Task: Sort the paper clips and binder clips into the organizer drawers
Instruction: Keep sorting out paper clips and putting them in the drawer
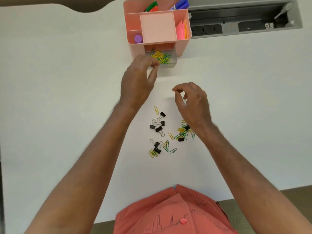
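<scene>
clips (168, 134) lay scattered on the white table (67, 81), nearer the person than the pink organizer (157, 26), well apart from it. the organizer stood at the table's far edge, its clear drawer (172, 62) pulled out toward the person and holding a tangle of yellow and green paper clips (161, 57).

left hand (136, 85) hovered just beside the drawer's left front corner, fingertips (154, 62) drawn together at the drawer's rim (whether a clip was pinched there, i could not tell; the hand was blurred). the thumb hung a little apart below the fingers.

right hand (192, 103) was between the drawer and the loose pile, above the table, fingers curled with thumb and forefinger nearly touching; nothing visible in the pinch, though i could not be sure it was empty.

in the pile, black binder clips (158, 127) clustered on the side toward the left arm, with one yellow paper clip (156, 110) on the organizer side of them. a mixed knot of green and yellow clips (183, 132) with two more binder clips sat partly under the right wrist. another group (157, 148) lay farthest from the organizer.

up in the organizer's top compartments stood markers (180, 4), sticky notes (181, 30) and a purple cap (138, 38). a salmon shirt (168, 211) showed at the near table edge.
</scene>
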The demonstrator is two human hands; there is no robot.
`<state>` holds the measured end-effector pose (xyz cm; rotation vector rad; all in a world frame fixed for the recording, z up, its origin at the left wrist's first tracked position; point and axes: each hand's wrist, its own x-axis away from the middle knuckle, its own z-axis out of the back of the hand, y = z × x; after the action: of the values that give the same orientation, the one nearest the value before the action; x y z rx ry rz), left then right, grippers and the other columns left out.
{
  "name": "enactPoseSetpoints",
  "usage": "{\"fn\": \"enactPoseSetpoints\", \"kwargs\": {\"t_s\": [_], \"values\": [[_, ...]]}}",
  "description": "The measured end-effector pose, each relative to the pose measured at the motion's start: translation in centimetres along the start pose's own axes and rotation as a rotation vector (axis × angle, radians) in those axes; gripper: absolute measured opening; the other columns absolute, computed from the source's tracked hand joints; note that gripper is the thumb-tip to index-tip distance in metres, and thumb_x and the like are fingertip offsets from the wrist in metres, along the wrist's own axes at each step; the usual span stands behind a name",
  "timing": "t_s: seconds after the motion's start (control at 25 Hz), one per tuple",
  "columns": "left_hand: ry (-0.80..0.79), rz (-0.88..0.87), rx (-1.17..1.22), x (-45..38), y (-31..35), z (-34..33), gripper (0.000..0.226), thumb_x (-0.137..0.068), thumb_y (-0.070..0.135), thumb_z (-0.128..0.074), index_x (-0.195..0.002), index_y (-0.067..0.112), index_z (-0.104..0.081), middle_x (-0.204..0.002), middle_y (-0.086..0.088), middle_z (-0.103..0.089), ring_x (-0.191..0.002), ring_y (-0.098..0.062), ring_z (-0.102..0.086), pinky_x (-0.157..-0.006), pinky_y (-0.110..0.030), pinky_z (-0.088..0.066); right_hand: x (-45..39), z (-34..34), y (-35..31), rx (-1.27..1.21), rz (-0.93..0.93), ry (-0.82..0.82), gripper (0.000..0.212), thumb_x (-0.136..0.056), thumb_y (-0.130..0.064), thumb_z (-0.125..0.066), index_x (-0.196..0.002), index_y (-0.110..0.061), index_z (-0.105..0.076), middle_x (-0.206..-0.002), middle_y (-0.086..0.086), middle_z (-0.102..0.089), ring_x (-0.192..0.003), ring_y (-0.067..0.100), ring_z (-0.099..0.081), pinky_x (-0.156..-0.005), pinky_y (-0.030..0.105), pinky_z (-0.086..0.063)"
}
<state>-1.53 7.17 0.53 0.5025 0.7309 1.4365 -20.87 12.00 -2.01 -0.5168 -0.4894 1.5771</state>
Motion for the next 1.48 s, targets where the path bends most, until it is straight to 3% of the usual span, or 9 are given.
{"fn": "enactPoseSetpoints", "kwargs": {"t_s": [0.12, 0.32, 0.48, 0.56, 0.76, 1.0, 1.28, 1.48], "values": [[-0.057, 0.115, 0.056, 7.2, -1.0, -0.2, 0.010, -0.097, 0.020, -0.064, -0.104, 0.021, -0.071, -0.104, 0.007, -0.068, -0.065, -0.015, -0.059, -0.074, -0.038, -0.055, 3.7, -0.3, 0.0, 0.094, 0.026, -0.131, 0.012, -0.094, -0.024, -0.062, -0.102, -0.030, -0.069, -0.095, -0.011, -0.066, -0.086, 0.013, -0.058, -0.085, 0.035, -0.043], [-0.158, 0.329, 0.031, 18.7, -3.0, -0.4, 0.012, -0.096, 0.019, -0.066, -0.106, 0.026, -0.067, -0.098, 0.014, -0.062, -0.075, -0.005, -0.057, -0.075, -0.033, -0.053, 9.5, -0.3, 0.3, 0.366, 0.089, -0.301, 0.023, -0.093, -0.036, -0.064, -0.114, -0.027, -0.068, -0.107, -0.006, -0.065, -0.100, 0.022, -0.059, -0.084, 0.036, -0.040], [-0.242, 0.298, -0.046, 23.7, -3.7, -0.1, 0.019, -0.092, 0.020, -0.071, -0.110, 0.020, -0.066, -0.101, 0.010, -0.060, -0.091, -0.011, -0.056, -0.083, -0.030, -0.051, 12.5, -0.7, 0.1, 0.572, 0.114, -0.431, 0.061, -0.085, -0.062, -0.065, -0.130, -0.022, -0.057, -0.122, -0.003, -0.059, -0.113, 0.024, -0.052, -0.092, 0.037, -0.039], [-0.317, 0.242, -0.114, 24.8, -3.3, -0.2, 0.027, -0.089, 0.026, -0.075, -0.113, 0.018, -0.065, -0.104, 0.006, -0.059, -0.098, -0.016, -0.056, -0.085, -0.028, -0.049, 13.5, -1.0, -0.2, 0.596, 0.133, -0.421, 0.066, -0.082, -0.063, -0.067, -0.132, -0.022, -0.055, -0.122, -0.003, -0.058, -0.112, 0.024, -0.051, -0.092, 0.037, -0.039], [-0.391, 0.260, -0.184, 25.0, -1.1, -1.6, 0.037, -0.093, 0.029, -0.071, -0.127, 0.018, -0.061, -0.115, 0.000, -0.058, -0.111, -0.021, -0.055, -0.089, -0.036, -0.051, 15.2, -2.0, 0.1, 0.481, 0.208, -0.264, 0.037, -0.083, -0.044, -0.078, -0.114, -0.024, -0.070, -0.103, -0.005, -0.067, -0.098, 0.023, -0.060, -0.083, 0.038, -0.046], [-0.373, 0.287, -0.179, 24.1, 0.3, -2.8, 0.021, -0.096, 0.020, -0.067, -0.116, 0.014, -0.065, -0.110, -0.003, -0.060, -0.102, -0.024, -0.060, -0.083, -0.038, -0.051, 15.9, -3.1, 0.6, 0.482, 0.279, -0.198, 0.008, -0.089, -0.032, -0.073, -0.092, -0.026, -0.068, -0.085, -0.006, -0.064, -0.084, 0.020, -0.059, -0.073, 0.036, -0.041], [-0.387, 0.335, -0.164, 23.5, 0.7, -2.4, 0.017, -0.094, 0.015, -0.070, -0.109, 0.011, -0.062, -0.112, -0.004, -0.054, -0.090, -0.024, -0.060, -0.079, -0.040, -0.054, 15.6, -3.4, 0.3, 0.492, 0.280, -0.164, 0.005, -0.085, -0.023, -0.068, -0.084, -0.021, -0.064, -0.077, -0.003, -0.060, -0.075, 0.022, -0.057, -0.070, 0.036, -0.041], [-0.379, 0.361, -0.131, 23.1, 0.6, -2.2, 0.019, -0.094, 0.007, -0.064, -0.111, 0.015, -0.059, -0.111, -0.002, -0.059, -0.096, -0.023, -0.060, -0.083, -0.041, -0.053, 15.2, -3.4, 0.2, 0.513, 0.286, -0.170, 0.004, -0.083, -0.023, -0.065, -0.085, -0.020, -0.064, -0.077, -0.002, -0.061, -0.074, 0.021, -0.057, -0.071, 0.036, -0.040]]}}
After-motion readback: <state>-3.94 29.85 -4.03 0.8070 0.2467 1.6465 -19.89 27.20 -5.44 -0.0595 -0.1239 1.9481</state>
